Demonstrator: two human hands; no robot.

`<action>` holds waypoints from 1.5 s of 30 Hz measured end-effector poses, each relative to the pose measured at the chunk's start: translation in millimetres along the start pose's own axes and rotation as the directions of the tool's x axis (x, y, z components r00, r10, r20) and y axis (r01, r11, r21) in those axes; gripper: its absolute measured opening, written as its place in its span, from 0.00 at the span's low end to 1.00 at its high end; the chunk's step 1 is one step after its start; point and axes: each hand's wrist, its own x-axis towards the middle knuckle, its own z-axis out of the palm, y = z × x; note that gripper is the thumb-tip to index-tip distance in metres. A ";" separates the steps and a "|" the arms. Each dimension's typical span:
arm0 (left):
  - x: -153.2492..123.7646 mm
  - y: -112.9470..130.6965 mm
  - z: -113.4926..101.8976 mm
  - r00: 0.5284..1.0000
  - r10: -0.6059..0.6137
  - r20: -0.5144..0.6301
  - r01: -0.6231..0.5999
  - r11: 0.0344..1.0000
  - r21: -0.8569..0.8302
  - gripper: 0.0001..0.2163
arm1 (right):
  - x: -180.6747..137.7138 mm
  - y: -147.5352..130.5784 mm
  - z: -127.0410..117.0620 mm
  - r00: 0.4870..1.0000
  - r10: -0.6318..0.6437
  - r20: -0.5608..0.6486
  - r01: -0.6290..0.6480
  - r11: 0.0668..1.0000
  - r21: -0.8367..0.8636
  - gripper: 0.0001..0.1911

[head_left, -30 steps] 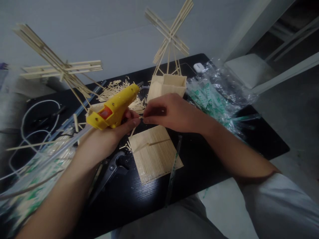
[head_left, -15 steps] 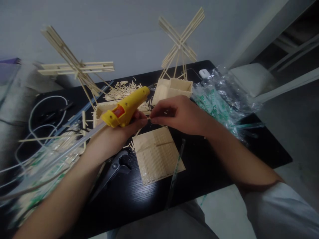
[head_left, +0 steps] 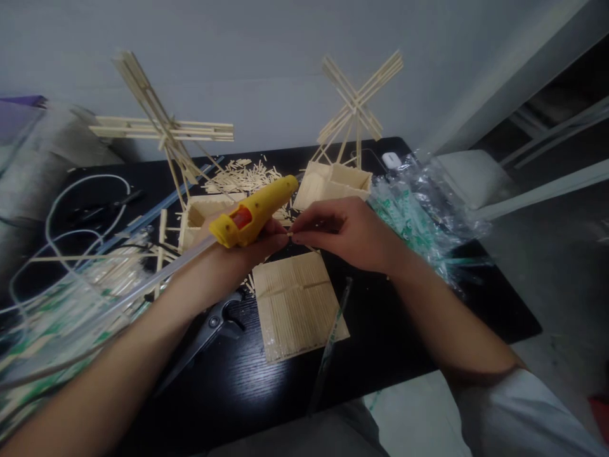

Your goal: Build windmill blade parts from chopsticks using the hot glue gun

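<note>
My left hand (head_left: 243, 255) is closed around a yellow hot glue gun (head_left: 266, 200), whose nozzle end points up and to the right. A long clear glue stick (head_left: 159, 277) runs out of its back over my forearm. My right hand (head_left: 354, 230) pinches a tiny wooden stick piece (head_left: 290, 235) between thumb and finger; the left fingertips meet it there. Just below the hands, a square panel of wooden sticks (head_left: 297, 311) lies flat on the black table, with a thin strip across it. The glue gun's handle is hidden by my left hand.
Two stick windmill models, left (head_left: 164, 130) and right (head_left: 354, 105), stand at the back. Short stick offcuts (head_left: 242, 176) lie between them. Cutting pliers (head_left: 214, 322) rest left of the panel. Plastic wrappers (head_left: 409, 203) cover the right side; a white cable (head_left: 88, 181) loops at left.
The camera view has shifted, so the table and models sit lower in the picture. Both hands remain together at the small stick piece, the glue gun still in the left.
</note>
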 end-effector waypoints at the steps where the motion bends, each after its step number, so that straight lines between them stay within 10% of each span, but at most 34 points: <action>1: 0.0 0.1 0.2 1.000 0.002 -0.002 -0.002 1.000 -0.002 0.11 | 0.0 0.1 0.0 1.000 0.000 -0.001 0.000 1.000 -0.001 0.06; 45: 0.2 6.4 -6.3 0.999 -0.025 0.040 0.027 0.999 -0.038 0.11 | 2.9 7.9 1.9 0.991 -0.137 0.011 0.137 0.991 0.009 0.02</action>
